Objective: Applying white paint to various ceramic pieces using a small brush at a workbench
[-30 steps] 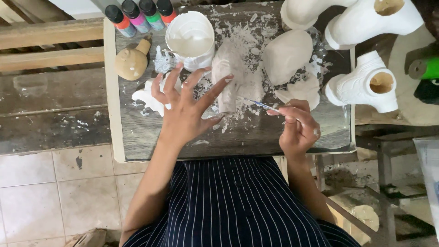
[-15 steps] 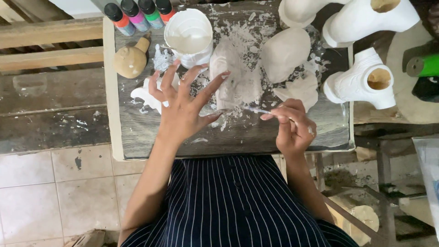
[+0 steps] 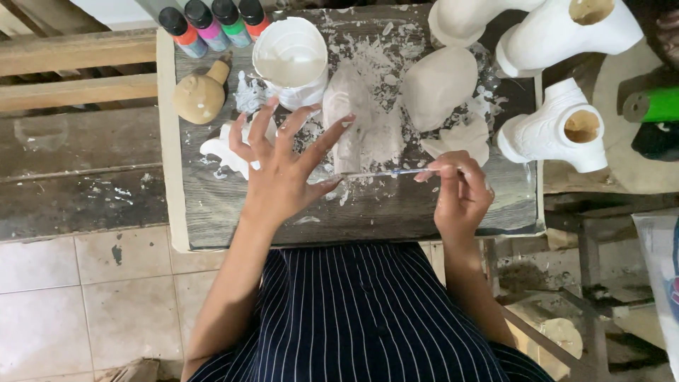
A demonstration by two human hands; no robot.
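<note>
My left hand (image 3: 283, 166) hovers over the dark board (image 3: 368, 212) with its fingers spread wide, holding nothing. It partly hides a small white plaster figure (image 3: 219, 150). My right hand (image 3: 460, 192) pinches a thin brush (image 3: 382, 173) that lies level, its tip pointing left and meeting the thumb side of my left hand. Just beyond the brush lies a white plaster piece (image 3: 357, 127) amid white crumbs and dust. A white cup of plaster mix (image 3: 290, 60) stands behind my left fingers.
Three paint bottles (image 3: 212, 21) stand at the back left, with a tan clay figure (image 3: 200, 95) beside them. A rounded white cast (image 3: 438, 85) and white boot-shaped casts (image 3: 559, 131) sit at the right. A green tube (image 3: 654, 105) lies far right. Tiled floor lies below left.
My right hand has swung the brush from slanting up-left to level, its tip now reaching my left hand. My left hand has stayed spread over the board.
</note>
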